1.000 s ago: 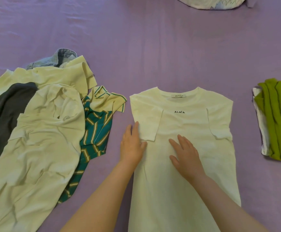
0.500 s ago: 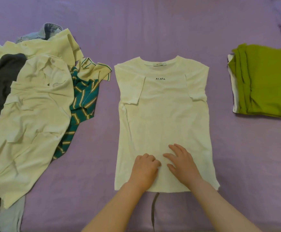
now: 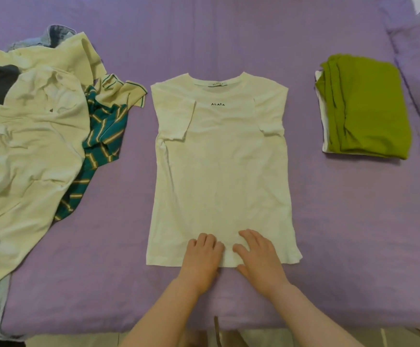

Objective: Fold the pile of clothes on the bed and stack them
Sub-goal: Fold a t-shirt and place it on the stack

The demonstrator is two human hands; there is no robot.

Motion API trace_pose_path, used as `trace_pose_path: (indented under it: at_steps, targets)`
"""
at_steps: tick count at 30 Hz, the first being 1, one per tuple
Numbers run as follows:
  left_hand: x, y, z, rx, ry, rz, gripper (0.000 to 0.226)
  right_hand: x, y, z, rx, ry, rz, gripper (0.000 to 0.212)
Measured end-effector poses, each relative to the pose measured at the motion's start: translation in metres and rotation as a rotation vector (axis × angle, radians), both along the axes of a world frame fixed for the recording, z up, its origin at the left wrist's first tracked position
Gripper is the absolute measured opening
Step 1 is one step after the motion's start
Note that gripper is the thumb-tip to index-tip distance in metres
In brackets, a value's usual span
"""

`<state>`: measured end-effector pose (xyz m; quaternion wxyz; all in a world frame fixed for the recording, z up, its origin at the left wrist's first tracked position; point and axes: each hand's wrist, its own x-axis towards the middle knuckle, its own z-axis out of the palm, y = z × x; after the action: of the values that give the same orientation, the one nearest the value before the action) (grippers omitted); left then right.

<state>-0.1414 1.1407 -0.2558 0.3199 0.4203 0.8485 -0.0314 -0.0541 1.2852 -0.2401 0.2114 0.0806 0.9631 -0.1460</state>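
Showing both hands at the bottom hem of a white T-shirt lying flat on the purple bed, sleeves folded in. Left hand rests with fingers curled, whether gripping cloth cannot be told; right hand presses flat, fingers spread. Long axis runs straight away from both hands toward the collar; neither hand is nearer. Chest print reads "ALAIA"; the neck label is unreadable.

Head view, steeply down over bed

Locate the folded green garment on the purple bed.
In the head view, the folded green garment lies far right, atop a white folded piece, right of the cream T-shirt.
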Motion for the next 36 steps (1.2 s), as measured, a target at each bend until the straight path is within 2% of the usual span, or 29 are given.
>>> trace_pose_path:
  at_steps: [4, 7, 13, 15, 18, 21, 22, 24, 26, 29, 32, 36]
  targets:
    - [-0.005, 0.006, 0.004, -0.025, 0.018, -0.008, 0.028, -0.006, 0.007, 0.002, -0.012, 0.088, -0.033, 0.032]
    - [-0.015, 0.007, 0.008, -0.010, -0.006, 0.028, 0.026, -0.013, 0.016, 0.001, -0.102, 0.063, -0.070, 0.018]
    - [-0.056, 0.005, 0.024, 0.148, -0.044, 0.255, 0.023, -0.044, 0.032, 0.006, -0.128, 0.022, -0.190, 0.024]
    - [-0.075, 0.001, 0.028, 0.155, 0.007, 0.322, 0.017, -0.057, 0.039, 0.013, -0.115, 0.013, -0.242, 0.027]
    - [-0.107, -0.004, 0.032, 0.163, 0.056, 0.423, 0.019, -0.079, 0.052, 0.024, -0.125, -0.017, -0.221, 0.031]
    - [-0.141, -0.003, 0.037, 0.182, 0.066, 0.436, 0.016, -0.105, 0.068, 0.033, -0.121, -0.045, -0.132, 0.033]
    - [-0.153, -0.001, 0.038, 0.183, 0.067, 0.431, 0.024, -0.115, 0.074, 0.035, -0.123, -0.030, -0.140, 0.033]
    - [-0.178, 0.003, 0.041, 0.200, 0.069, 0.431, 0.041, -0.137, 0.085, 0.040, -0.128, 0.029, -0.251, 0.027]
    - [-0.203, 0.009, 0.042, 0.217, 0.073, 0.438, 0.043, -0.160, 0.099, 0.043, -0.138, 0.110, -0.426, 0.020]
    - [-0.242, 0.023, 0.044, 0.239, 0.097, 0.500, 0.020, -0.194, 0.124, 0.047, -0.288, 0.239, -0.701, 0.016]
    - [-0.282, 0.038, 0.047, 0.265, 0.121, 0.582, 0.028, -0.225, 0.149, 0.049, -0.410, 0.282, -0.880, 0.017]
    - [-0.319, 0.061, 0.048, 0.368, 0.073, 0.680, 0.017, -0.259, 0.178, 0.040, -0.476, 0.322, -1.004, 0.017]
